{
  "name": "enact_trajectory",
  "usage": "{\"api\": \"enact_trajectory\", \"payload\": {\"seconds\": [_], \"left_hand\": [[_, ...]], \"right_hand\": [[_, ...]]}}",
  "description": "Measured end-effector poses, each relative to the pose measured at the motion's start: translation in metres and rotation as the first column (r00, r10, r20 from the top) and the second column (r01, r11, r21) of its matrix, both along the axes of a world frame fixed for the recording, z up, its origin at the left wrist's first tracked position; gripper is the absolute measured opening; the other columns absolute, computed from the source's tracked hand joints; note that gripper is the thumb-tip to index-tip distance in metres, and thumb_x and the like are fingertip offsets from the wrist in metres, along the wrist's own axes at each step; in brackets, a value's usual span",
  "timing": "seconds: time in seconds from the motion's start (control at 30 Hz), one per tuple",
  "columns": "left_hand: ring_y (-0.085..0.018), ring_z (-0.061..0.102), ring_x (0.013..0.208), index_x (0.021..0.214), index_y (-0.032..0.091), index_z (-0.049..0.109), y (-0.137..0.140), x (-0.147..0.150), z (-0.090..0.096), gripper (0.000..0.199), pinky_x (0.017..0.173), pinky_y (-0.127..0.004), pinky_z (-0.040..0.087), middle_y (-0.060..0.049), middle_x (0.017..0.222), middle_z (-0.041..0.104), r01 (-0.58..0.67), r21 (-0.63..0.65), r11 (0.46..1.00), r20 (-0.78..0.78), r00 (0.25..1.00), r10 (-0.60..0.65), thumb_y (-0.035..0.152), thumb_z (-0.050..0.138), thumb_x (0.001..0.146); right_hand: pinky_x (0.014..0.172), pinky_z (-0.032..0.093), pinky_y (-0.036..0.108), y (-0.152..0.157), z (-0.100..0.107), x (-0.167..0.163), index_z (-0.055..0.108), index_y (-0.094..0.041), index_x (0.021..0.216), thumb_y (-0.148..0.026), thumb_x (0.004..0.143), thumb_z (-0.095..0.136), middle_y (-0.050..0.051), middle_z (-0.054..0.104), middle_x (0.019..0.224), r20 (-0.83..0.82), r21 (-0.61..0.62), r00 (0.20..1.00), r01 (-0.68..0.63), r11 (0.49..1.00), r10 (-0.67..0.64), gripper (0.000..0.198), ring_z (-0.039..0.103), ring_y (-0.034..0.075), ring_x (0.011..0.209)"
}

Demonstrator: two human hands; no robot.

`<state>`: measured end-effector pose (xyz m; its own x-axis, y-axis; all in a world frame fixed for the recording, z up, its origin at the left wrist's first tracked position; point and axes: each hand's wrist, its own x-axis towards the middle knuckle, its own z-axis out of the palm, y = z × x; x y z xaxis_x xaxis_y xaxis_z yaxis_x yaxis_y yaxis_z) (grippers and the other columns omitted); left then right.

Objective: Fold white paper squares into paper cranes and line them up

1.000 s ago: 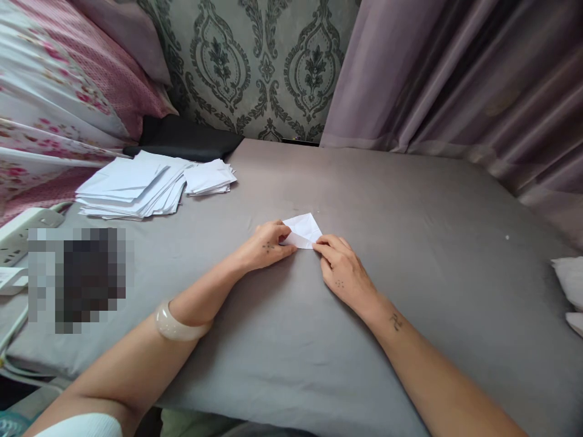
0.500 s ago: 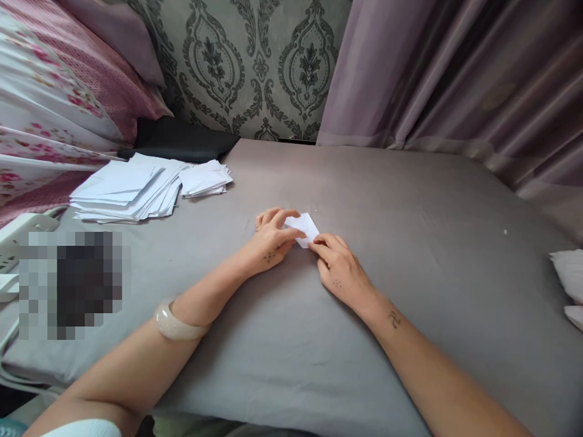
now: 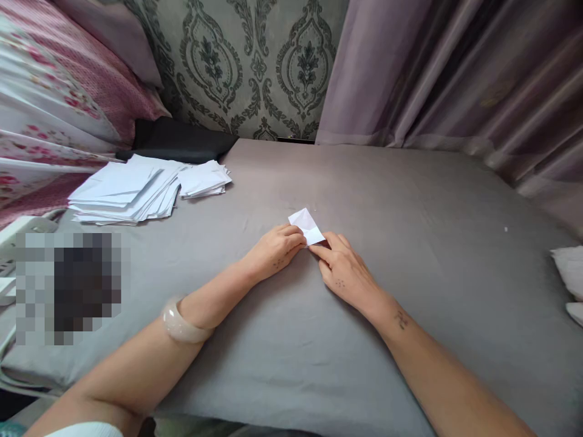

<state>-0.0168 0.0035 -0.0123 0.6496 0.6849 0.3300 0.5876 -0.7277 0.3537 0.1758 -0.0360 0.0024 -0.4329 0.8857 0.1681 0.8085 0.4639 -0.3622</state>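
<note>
A small folded piece of white paper lies on the grey cloth surface, with a crease across it. My left hand grips its lower left edge, fingers pressed together. My right hand has the lower right corner between thumb and fingers. Parts of the paper's near edge are hidden under the fingertips. A pale bangle sits on my left forearm.
At the back left lie a large stack of white paper and a smaller stack beside it. Behind them is a black flat item. A white power strip sits at the left edge. Purple curtains hang at the back right.
My left fingers, raised and spread over the paper before, have come down and closed on its near left edge. More of the paper shows, and it looks squarer. My right hand has barely moved.
</note>
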Motion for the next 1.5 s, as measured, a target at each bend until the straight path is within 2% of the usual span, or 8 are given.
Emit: {"api": "enact_trajectory", "payload": {"seconds": [0.07, 0.23, 0.4, 0.77, 1.07, 1.17, 1.3, 1.5], "left_hand": [[-0.018, 0.058, 0.090, 0.095, 0.017, 0.065, -0.001, 0.000, 0.001, 0.032, 0.079, -0.029, 0.046, -0.008, 0.094, 0.064, 0.022, 0.013, 1.000, 0.002, 1.000, -0.022, 0.024, 0.034, 0.099], [-0.018, 0.057, 0.084, 0.098, 0.018, 0.069, -0.007, 0.000, 0.011, 0.032, 0.072, -0.028, 0.047, -0.008, 0.089, 0.065, 0.034, 0.070, 0.997, -0.113, 0.993, -0.026, 0.020, 0.036, 0.096], [-0.018, 0.054, 0.081, 0.104, 0.019, 0.070, -0.010, 0.000, 0.015, 0.033, 0.069, -0.029, 0.044, -0.007, 0.088, 0.063, 0.045, 0.105, 0.993, -0.184, 0.983, -0.025, 0.024, 0.039, 0.096], [-0.020, 0.047, 0.085, 0.121, 0.024, 0.063, -0.010, 0.000, 0.014, 0.040, 0.080, -0.033, 0.042, -0.009, 0.094, 0.055, 0.063, 0.056, 0.996, -0.232, 0.972, -0.048, 0.036, 0.032, 0.099], [-0.021, 0.044, 0.082, 0.130, 0.034, 0.056, -0.009, 0.010, 0.015, 0.042, 0.078, -0.036, 0.040, -0.009, 0.091, 0.049, 0.024, 0.066, 0.998, -0.279, 0.960, -0.005, 0.045, 0.034, 0.096], [-0.021, 0.046, 0.082, 0.127, 0.028, 0.059, -0.011, 0.008, 0.016, 0.042, 0.078, -0.035, 0.042, -0.010, 0.092, 0.052, 0.036, 0.058, 0.998, -0.262, 0.965, -0.019, 0.042, 0.033, 0.097], [-0.020, 0.051, 0.086, 0.112, 0.019, 0.067, -0.016, 0.001, 0.019, 0.041, 0.076, -0.031, 0.045, -0.011, 0.094, 0.058, 0.045, 0.008, 0.999, -0.213, 0.976, -0.042, 0.036, 0.032, 0.098], [-0.020, 0.058, 0.092, 0.092, 0.016, 0.070, -0.017, -0.004, 0.023, 0.037, 0.073, -0.030, 0.048, -0.010, 0.099, 0.063, 0.024, -0.043, 0.999, -0.189, 0.981, -0.032, 0.030, 0.037, 0.097]], "right_hand": [[0.079, 0.049, 0.034, -0.001, 0.005, 0.004, 0.068, -0.025, 0.110, -0.008, 0.089, 0.039, 0.009, 0.058, 0.108, 0.025, -0.021, 1.000, -0.003, 1.000, 0.004, 0.040, 0.051, 0.022, 0.097], [0.077, 0.047, 0.033, -0.001, 0.013, 0.019, 0.069, -0.032, 0.110, -0.012, 0.090, 0.040, 0.006, 0.057, 0.111, 0.092, -0.088, 0.996, 0.016, 0.996, -0.008, 0.041, 0.052, 0.021, 0.099], [0.080, 0.047, 0.034, 0.003, 0.018, 0.034, 0.068, -0.037, 0.111, -0.010, 0.087, 0.041, 0.003, 0.058, 0.113, 0.106, -0.152, 0.994, 0.011, 0.988, 0.005, 0.045, 0.054, 0.021, 0.102], [0.092, 0.046, 0.034, 0.020, 0.008, 0.057, 0.073, -0.038, 0.096, -0.017, 0.081, 0.050, -0.002, 0.059, 0.120, -0.077, -0.257, 0.997, -0.048, 0.965, 0.029, 0.035, 0.058, 0.019, 0.107], [0.081, 0.046, 0.030, 0.022, 0.008, 0.050, 0.074, -0.032, 0.084, -0.016, 0.077, 0.049, -0.001, 0.063, 0.109, -0.142, -0.276, 0.989, 0.005, 0.961, -0.046, 0.030, 0.060, 0.016, 0.091], [0.073, 0.045, 0.027, 0.026, 0.004, 0.046, 0.074, -0.028, 0.080, -0.015, 0.076, 0.049, -0.001, 0.066, 0.101, -0.207, -0.262, 0.974, 0.031, 0.965, -0.088, 0.028, 0.060, 0.014, 0.082], [0.066, 0.045, 0.028, 0.030, -0.002, 0.041, 0.073, -0.025, 0.084, -0.018, 0.076, 0.049, 0.000, 0.069, 0.094, -0.244, -0.270, 0.948, 0.136, 0.953, -0.204, 0.026, 0.059, 0.013, 0.070], [0.072, 0.047, 0.030, 0.030, -0.009, 0.035, 0.072, -0.022, 0.092, -0.022, 0.077, 0.051, 0.002, 0.072, 0.089, -0.322, -0.256, 0.889, 0.249, 0.934, -0.325, 0.026, 0.062, 0.016, 0.074]]}}
